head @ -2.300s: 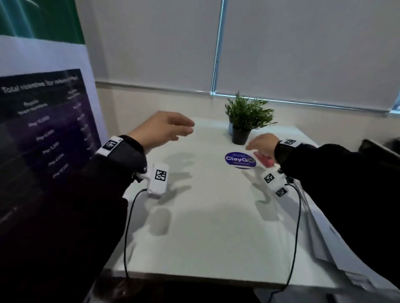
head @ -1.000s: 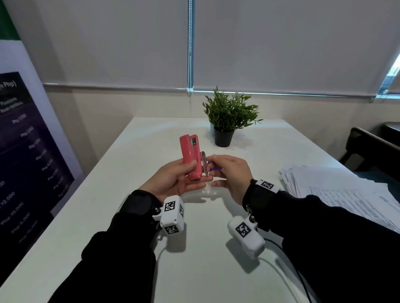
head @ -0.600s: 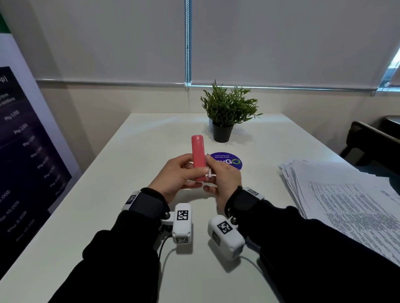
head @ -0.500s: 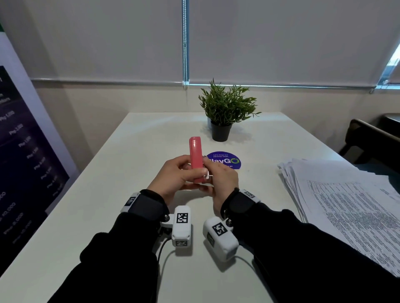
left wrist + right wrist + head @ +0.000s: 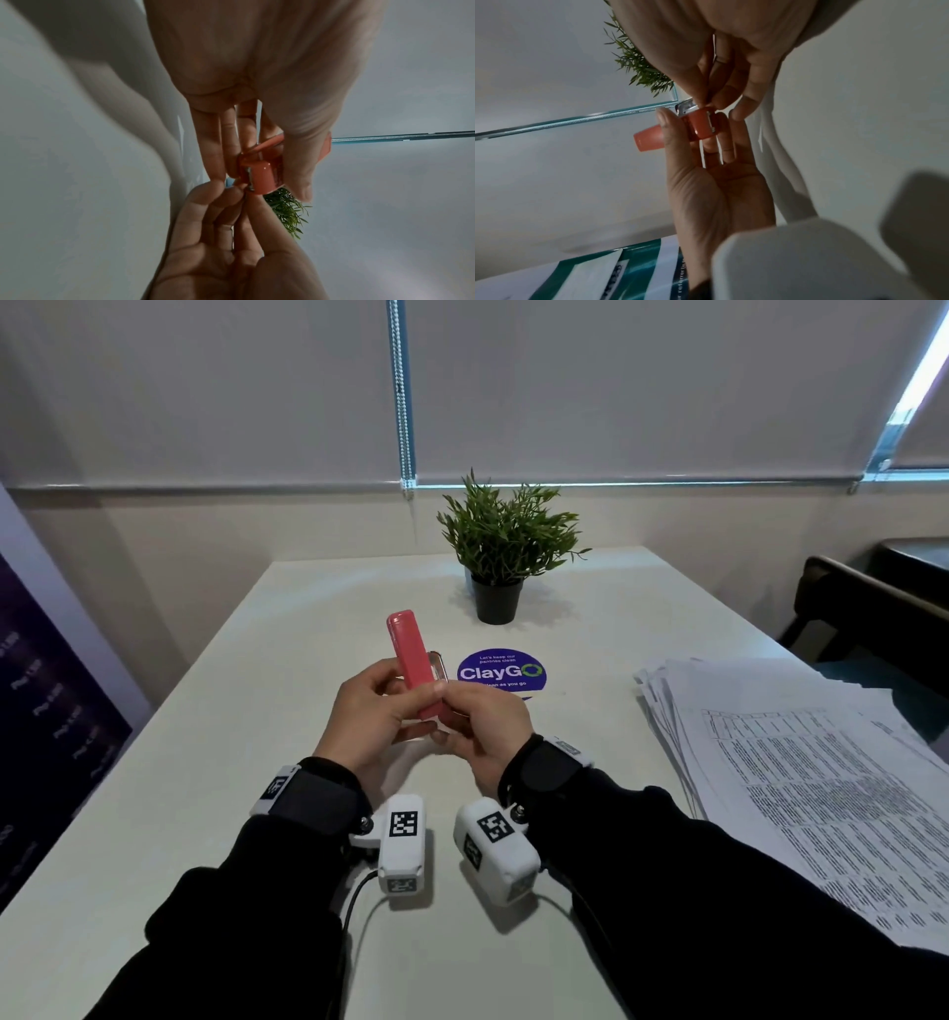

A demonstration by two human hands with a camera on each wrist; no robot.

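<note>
So the pink stapler [image 5: 412, 660] is held up off the tabletop [image 5: 215, 762], roughly midway between its left and right edges. Its long axis runs away from the person, with the rounded end pointing up toward the far edge and leaning a bit left, and the other end is buried in the hands. The left hand [image 5: 367, 719] is wrapped around the lower half, thumb across the top and fingers underneath. The right hand [image 5: 488, 726] has its fingertips pinched in at that same near end, right by the metal part [image 5: 436, 666] showing along the stapler's right side. Just beyond the right hand there's a round blue ClayGo sticker [image 5: 506, 671] stuck flat on the tabletop, its near rim hidden by the knuckles. Farther back, near the far edge, sits a potted plant [image 5: 508, 546]. A messy stack of papers [image 5: 801, 762] lies along the right edge, well apart from the hands.
</note>
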